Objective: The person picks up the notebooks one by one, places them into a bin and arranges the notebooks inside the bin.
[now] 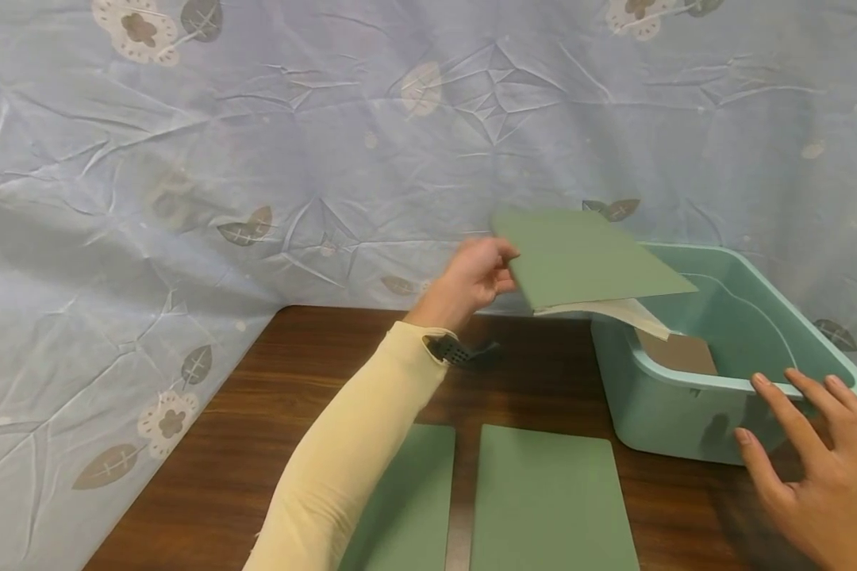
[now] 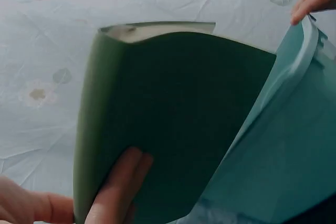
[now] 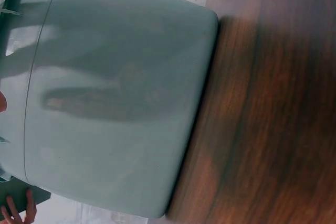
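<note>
My left hand [image 1: 474,274] pinches a green softcover notebook [image 1: 593,258] by its spine edge, thumb on one side and fingers on the other. The notebook is held above the table, its far part over the near left rim of a teal plastic bin [image 1: 693,420]. White pages [image 1: 624,312] sag below the cover. In the left wrist view the notebook [image 2: 168,114] overlaps the bin [image 2: 278,145]. My right hand [image 1: 821,468] has its fingers spread, with the fingertips right at the bin's near rim. Inside the bin lies a flat brown item [image 1: 678,353], partly hidden.
Two more green notebooks lie side by side on the dark wooden table [image 1: 257,444]: one on the right [image 1: 550,500], the other [image 1: 417,492] partly behind my left sleeve [image 1: 357,444]. A grey floral cloth [image 1: 371,159] hangs behind and to the left.
</note>
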A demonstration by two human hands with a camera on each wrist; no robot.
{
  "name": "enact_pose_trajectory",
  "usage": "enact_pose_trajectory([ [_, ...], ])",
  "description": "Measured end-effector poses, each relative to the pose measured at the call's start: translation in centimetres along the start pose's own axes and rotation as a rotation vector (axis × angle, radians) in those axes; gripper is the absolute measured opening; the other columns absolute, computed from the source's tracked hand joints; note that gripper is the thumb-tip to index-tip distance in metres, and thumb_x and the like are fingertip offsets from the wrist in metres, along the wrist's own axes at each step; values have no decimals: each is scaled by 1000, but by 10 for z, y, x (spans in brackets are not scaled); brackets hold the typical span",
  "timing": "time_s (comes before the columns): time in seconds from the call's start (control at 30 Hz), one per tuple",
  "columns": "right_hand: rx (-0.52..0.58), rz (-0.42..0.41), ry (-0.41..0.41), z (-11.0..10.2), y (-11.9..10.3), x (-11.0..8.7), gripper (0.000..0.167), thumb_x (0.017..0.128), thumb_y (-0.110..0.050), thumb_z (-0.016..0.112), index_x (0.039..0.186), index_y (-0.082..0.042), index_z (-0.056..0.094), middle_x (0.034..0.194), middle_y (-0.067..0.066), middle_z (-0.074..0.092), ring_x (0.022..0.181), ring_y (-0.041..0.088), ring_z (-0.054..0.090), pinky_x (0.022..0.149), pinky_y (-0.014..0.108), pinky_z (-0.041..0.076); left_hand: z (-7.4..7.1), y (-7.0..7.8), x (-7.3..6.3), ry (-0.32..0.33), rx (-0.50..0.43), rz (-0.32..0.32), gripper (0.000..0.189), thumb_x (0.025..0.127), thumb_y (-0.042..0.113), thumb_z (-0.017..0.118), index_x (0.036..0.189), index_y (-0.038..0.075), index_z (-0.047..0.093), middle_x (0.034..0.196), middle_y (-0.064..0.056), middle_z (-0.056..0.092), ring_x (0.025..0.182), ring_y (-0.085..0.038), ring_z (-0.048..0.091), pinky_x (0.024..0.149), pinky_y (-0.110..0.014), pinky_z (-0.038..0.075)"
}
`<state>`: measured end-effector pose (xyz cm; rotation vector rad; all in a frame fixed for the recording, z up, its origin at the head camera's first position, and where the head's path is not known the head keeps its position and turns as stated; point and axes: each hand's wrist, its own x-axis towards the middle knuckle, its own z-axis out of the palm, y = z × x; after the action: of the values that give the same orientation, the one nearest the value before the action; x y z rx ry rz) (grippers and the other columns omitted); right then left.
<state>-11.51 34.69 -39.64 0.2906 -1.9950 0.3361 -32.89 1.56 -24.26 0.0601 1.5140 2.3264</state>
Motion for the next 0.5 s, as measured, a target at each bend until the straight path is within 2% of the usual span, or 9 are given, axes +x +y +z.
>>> enact_pose_trajectory([
  [0.07,1,-2,-5,0,0,1,67,106,-61,49,145,-8,65,148,34,54,150,56,37,132,62,19,-5,0,0,-8,46,-5,13,103,-8,47,98,2,53,85,-9,61,77,-23,73,71,-31,67],
  [0.13,3,-5,-3,1,0,1,67,106,-61,49,145,-8,65,148,34,54,150,56,37,131,62,19,-10,0,1,-20,80,-18,11,103,-9,46,102,1,52,86,-10,60,64,-18,70,58,-26,64],
  [0.27,2,-11,0,1,1,2,67,106,-61,49,144,-8,66,148,34,54,149,57,37,132,62,19,-19,-2,3,-36,122,-56,15,101,-11,47,109,1,49,92,-13,59,68,-21,70,61,-28,65],
  [0.37,4,-10,2,1,0,2,68,106,-61,49,144,-8,66,147,35,54,149,57,37,131,62,20,-23,-4,4,-31,138,-79,14,99,-12,50,107,-1,53,95,-13,60,72,-22,69,65,-28,66],
  [0.5,7,-6,5,1,0,1,68,106,-61,50,143,-6,66,146,36,54,148,58,37,131,62,19,-24,-6,8,-31,134,-78,11,99,-12,53,101,-2,56,94,-11,61,67,-19,69,63,-27,64],
])
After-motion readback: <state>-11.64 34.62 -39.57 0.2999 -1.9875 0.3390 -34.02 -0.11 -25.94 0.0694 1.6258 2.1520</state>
